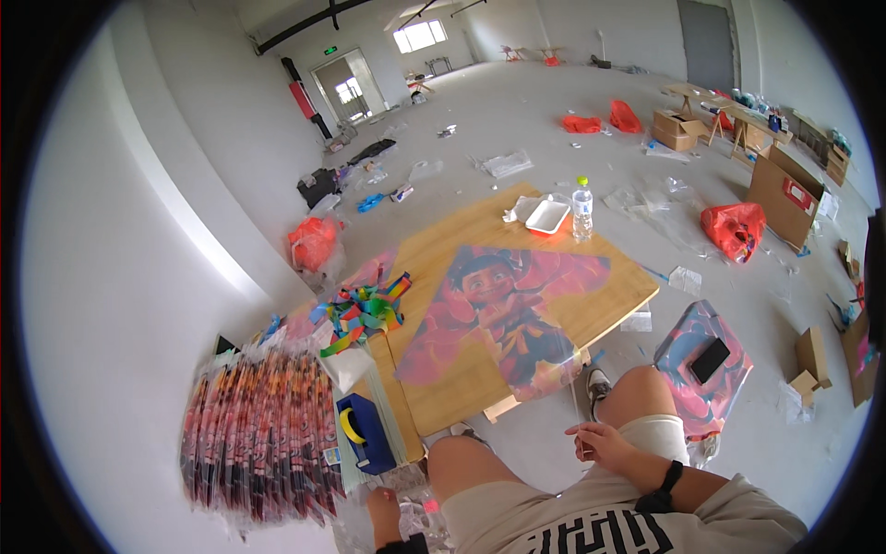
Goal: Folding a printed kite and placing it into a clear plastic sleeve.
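My right hand (pixel 602 447) hovers over my lap, fingers pointing left, the index finger stretched and the others loosely bent; nothing shows in it. Low at the left, my left hand (pixel 382 506) hangs beside clear plastic wrapping; its fingers are too small and hidden to make out. In front of me a pink kite (pixel 503 305) printed with a cartoon figure lies spread on a wooden table (pixel 600 319), its lower tip over the near edge. Left of it sit a bunch of rainbow ribbons (pixel 365 314) and a blue tape dispenser (pixel 371 439) with a yellow roll.
Several plastic-wrapped kites (pixel 263 429) are stacked at the left. A bottle (pixel 582 210) and a white tray (pixel 548 217) stand at the table's far side. On my right, a phone (pixel 710 361) lies on a printed stool-like block (pixel 688 402). Cardboard boxes (pixel 783 198) and red bags (pixel 734 231) lie beyond.
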Tool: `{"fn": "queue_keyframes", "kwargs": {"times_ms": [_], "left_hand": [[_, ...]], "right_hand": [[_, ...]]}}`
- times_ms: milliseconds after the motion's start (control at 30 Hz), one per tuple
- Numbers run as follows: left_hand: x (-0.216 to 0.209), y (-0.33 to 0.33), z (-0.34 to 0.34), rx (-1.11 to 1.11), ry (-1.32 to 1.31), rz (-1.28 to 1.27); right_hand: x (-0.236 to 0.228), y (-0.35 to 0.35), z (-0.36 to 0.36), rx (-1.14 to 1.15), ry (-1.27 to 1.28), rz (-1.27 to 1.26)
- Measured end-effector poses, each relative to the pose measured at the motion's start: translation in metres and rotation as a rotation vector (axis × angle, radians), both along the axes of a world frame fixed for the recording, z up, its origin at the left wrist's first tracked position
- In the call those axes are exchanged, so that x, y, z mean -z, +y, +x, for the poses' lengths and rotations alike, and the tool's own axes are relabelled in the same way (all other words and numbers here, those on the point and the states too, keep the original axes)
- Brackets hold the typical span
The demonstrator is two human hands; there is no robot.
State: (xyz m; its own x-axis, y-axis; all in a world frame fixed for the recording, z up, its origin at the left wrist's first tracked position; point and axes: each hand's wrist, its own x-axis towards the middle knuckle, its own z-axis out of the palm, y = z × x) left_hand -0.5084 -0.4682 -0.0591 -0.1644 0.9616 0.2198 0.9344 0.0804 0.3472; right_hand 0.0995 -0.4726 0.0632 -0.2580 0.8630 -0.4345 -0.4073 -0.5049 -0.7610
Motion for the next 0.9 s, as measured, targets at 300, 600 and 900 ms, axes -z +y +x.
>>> {"fn": "queue_keyframes", "kwargs": {"times_ms": [300,600,900], "left_hand": [[-0.182,-0.004,0.119,-0.015,-0.894,0.043],[-0.304,0.009,0.204,0.485,-1.761,0.333],[-0.328,0.006,0.224,0.595,-1.885,0.329]], "right_hand": [[-0.048,0.012,0.008,-0.143,-0.385,0.472],[-0.161,0.001,0.059,-0.056,-1.084,1.147],[-0.196,-0.016,0.054,0.016,-1.187,1.274]]}}
